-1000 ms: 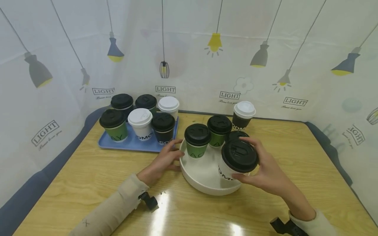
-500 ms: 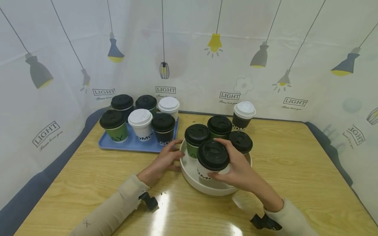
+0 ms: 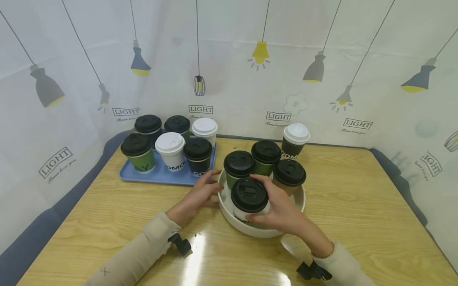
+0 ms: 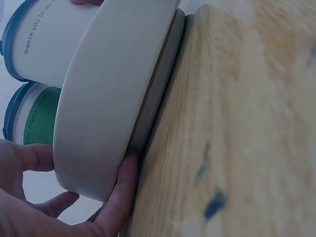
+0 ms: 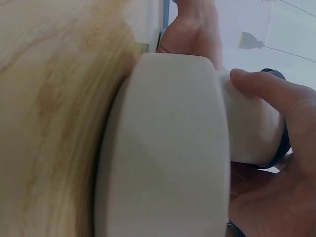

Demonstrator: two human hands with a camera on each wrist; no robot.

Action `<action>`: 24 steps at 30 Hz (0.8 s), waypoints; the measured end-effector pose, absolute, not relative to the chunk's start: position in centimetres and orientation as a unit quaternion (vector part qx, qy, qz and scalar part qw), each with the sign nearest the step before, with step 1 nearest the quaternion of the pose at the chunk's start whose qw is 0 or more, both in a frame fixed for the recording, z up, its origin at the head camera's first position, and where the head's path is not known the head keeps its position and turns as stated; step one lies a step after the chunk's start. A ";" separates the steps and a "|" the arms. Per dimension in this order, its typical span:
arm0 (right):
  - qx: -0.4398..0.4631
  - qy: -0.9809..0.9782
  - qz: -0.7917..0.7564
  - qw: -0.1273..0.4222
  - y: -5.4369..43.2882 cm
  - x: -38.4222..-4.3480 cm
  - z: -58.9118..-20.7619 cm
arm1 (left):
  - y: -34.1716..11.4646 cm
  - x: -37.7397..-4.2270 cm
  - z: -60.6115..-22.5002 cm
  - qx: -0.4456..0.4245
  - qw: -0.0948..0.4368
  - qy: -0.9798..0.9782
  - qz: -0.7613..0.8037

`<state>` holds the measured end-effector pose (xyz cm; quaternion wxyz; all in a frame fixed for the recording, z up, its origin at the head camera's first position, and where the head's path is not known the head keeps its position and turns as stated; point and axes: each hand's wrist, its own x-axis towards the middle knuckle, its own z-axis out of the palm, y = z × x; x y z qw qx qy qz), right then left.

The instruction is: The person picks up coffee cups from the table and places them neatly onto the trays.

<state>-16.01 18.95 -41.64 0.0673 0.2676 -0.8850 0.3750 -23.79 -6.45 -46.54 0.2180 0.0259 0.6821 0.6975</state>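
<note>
My right hand (image 3: pixel 280 208) grips a white paper cup (image 3: pixel 241 214) with a black lid, thumb in front and fingers behind. The cup stands upright inside the rim of a round white tray (image 3: pixel 250 231). On the tray's left side, my left hand (image 3: pixel 198 194) holds the rim; in the left wrist view its fingers (image 4: pixel 126 182) spread from the wall down to the base. Behind the held cup are two green cups, one at the left (image 3: pixel 234 180) and one at the back (image 3: pixel 263 169), and a brown cup (image 3: pixel 284 186) at the right, all black-lidded.
Left of the round tray lies a blue rectangular tray (image 3: pixel 161 177) bearing several lidded cups in two rows. A black cup with a white lid (image 3: pixel 291 149) stands on the wooden table (image 3: pixel 358 198) behind the round tray. A printed curtain (image 3: pixel 229 79) encloses the back.
My right hand has carried the white cup leftward and down into the round tray's front left, uncovering the brown cup. My left hand has stayed at the rim.
</note>
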 end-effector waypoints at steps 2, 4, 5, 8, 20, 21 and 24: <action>0.263 -0.886 0.375 0.068 18.9 -16.0 -41.7 | -6.5 -23.8 -46.6 0.028 0.218 0.683 0.697; 0.259 -0.887 0.376 0.068 18.8 -16.0 -41.8 | -6.5 -23.8 -46.6 0.029 0.219 0.683 0.696; 0.258 -0.886 0.379 0.067 18.7 -16.0 -41.9 | -6.5 -23.8 -46.7 0.030 0.219 0.684 0.696; 0.256 -0.884 0.385 0.066 18.7 -15.9 -42.0 | -6.5 -23.9 -46.7 0.031 0.220 0.685 0.694; 0.254 -0.884 0.387 0.072 18.8 -15.9 -42.0 | -6.5 -23.7 -46.3 0.025 0.218 0.690 0.689; 0.252 -0.884 0.387 0.072 18.8 -15.9 -41.9 | -6.4 -23.6 -46.3 0.023 0.218 0.690 0.690; 0.250 -0.884 0.388 0.070 19.1 -16.0 -41.5 | -6.4 -23.5 -46.2 0.021 0.216 0.690 0.690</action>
